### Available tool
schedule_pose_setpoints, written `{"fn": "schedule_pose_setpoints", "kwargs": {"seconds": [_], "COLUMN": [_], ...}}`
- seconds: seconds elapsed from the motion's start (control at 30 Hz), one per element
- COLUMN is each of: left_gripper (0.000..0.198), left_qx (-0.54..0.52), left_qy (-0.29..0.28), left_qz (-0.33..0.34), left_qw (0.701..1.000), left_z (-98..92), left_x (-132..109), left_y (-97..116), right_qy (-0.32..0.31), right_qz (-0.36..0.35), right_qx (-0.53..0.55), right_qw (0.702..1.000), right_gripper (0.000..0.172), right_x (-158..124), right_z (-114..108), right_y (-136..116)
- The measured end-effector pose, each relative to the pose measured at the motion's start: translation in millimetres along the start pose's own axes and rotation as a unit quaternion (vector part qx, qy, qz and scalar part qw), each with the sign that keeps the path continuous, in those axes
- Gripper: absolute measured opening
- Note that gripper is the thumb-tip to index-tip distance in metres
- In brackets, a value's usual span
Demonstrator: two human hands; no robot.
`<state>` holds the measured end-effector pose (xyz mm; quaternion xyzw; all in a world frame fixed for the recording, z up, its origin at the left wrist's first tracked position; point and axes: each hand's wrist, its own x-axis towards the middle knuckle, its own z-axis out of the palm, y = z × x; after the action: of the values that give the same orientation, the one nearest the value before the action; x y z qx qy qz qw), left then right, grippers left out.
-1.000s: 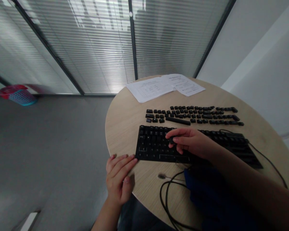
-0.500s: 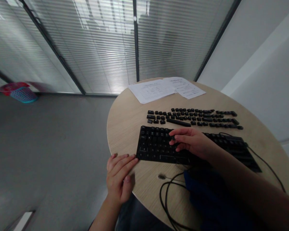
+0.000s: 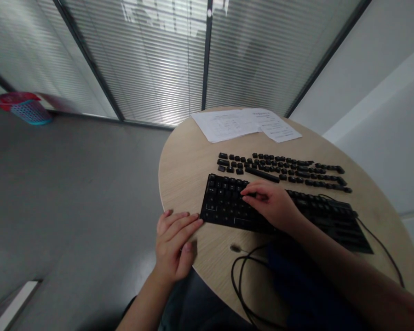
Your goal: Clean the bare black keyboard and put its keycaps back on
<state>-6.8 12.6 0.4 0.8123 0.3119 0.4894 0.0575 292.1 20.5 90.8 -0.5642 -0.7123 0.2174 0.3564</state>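
A black keyboard (image 3: 224, 214) lies on the round table. Its upper rows carry keycaps, while bare key positions show in the lower rows at its left. My left hand (image 3: 175, 243) rests at the table edge, fingers stretched out, their tips touching the keyboard's near left corner. Over the keyboard's middle, my right hand (image 3: 271, 202) is closed in a pinch, its fingertips down at the keys. Whatever lies between those fingertips is too small to make out. Behind the keyboard, loose black keycaps (image 3: 230, 169) are laid out in rows, with a long space bar (image 3: 262, 174) among them.
Printed papers (image 3: 234, 125) lie at the back of the wooden table (image 3: 182, 161). A black cable (image 3: 239, 285) loops near a small brush-like item (image 3: 235, 248) and dark blue cloth (image 3: 286, 271) at the front. A red and blue basket (image 3: 31, 111) stands on the floor.
The fingers of my right hand have drawn together from a looser spread and come down at the keys. My left hand stays at the keyboard corner. The view has shifted slightly.
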Motion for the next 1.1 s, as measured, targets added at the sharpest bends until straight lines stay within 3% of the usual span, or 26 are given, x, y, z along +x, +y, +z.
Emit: {"fn": "schedule_pose_setpoints", "kwargs": {"seconds": [0.13, 0.37, 0.53, 0.8, 1.1], "left_gripper": [0.043, 0.043, 0.042, 0.042, 0.041], "left_qx": [0.002, 0.005, 0.006, 0.004, -0.001], "left_qy": [0.004, -0.001, -0.002, -0.005, -0.003], "left_qz": [0.002, 0.005, 0.010, 0.003, 0.008], "left_qw": [1.000, 1.000, 1.000, 1.000, 1.000], "left_z": [0.9, 1.4, 0.6, 1.0, 1.7], "left_x": [0, -2, -2, -3, -2], "left_y": [0, -2, -2, -2, -1], "right_qy": [0.007, 0.042, 0.034, 0.052, 0.036], "right_qz": [-0.060, -0.129, -0.137, -0.073, -0.169], "right_qx": [-0.101, -0.166, -0.178, -0.157, -0.268], "right_qw": [0.993, 0.977, 0.974, 0.984, 0.948], "right_gripper": [0.009, 0.011, 0.013, 0.013, 0.018], "right_x": [-1, -10, -14, -12, -15], "right_z": [3, 4, 1, 0, 2], "right_y": [1, 3, 8, 9, 5]}}
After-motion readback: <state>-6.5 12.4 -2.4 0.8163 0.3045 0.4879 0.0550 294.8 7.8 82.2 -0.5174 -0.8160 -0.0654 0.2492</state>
